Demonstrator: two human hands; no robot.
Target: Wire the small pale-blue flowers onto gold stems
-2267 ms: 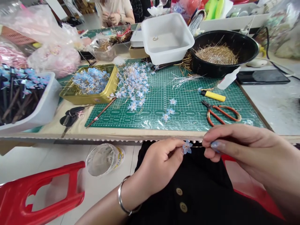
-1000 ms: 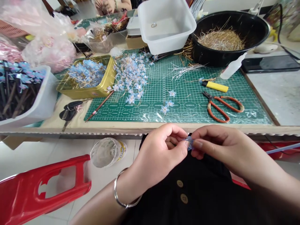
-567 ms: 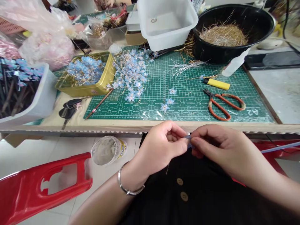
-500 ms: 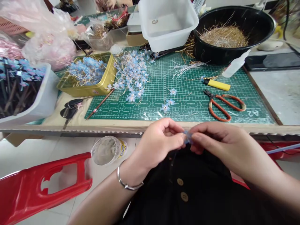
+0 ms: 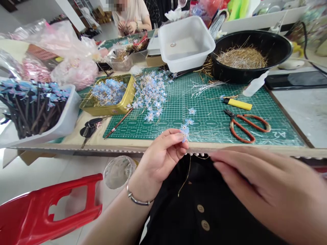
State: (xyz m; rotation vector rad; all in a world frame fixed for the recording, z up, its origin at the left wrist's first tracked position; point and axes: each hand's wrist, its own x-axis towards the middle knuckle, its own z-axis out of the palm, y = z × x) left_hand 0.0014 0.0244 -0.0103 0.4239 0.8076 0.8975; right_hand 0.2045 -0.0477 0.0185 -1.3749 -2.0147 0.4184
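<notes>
My left hand (image 5: 166, 151) pinches a small translucent blue flower (image 5: 185, 136) between thumb and fingers, just over the mat's front edge. A thin gold wire (image 5: 187, 178) hangs below that hand, and another stretch of it curves toward my right hand (image 5: 258, 180). My right hand, smeared by motion, has its thumb and forefinger closed at the wire's end. Close beyond my left fingers, a few loose blue flowers (image 5: 192, 111) lie in a row on the green cutting mat (image 5: 176, 98). Orange-handled pliers (image 5: 242, 126) rest on the mat at the right.
A heap of blue flowers (image 5: 150, 93) lies beside a gold tin (image 5: 109, 109). Behind are a white bin (image 5: 186, 61) and a black basin (image 5: 224, 75) of wires. A yellow lighter (image 5: 238, 103) and squeeze bottle (image 5: 255, 85) stand right. A co-worker (image 5: 135, 17) sits across.
My hands have drawn apart: the left has moved slightly left and up with the blue flower, the right toward the lower right. The gold wire now shows between them. The view has tilted up.
</notes>
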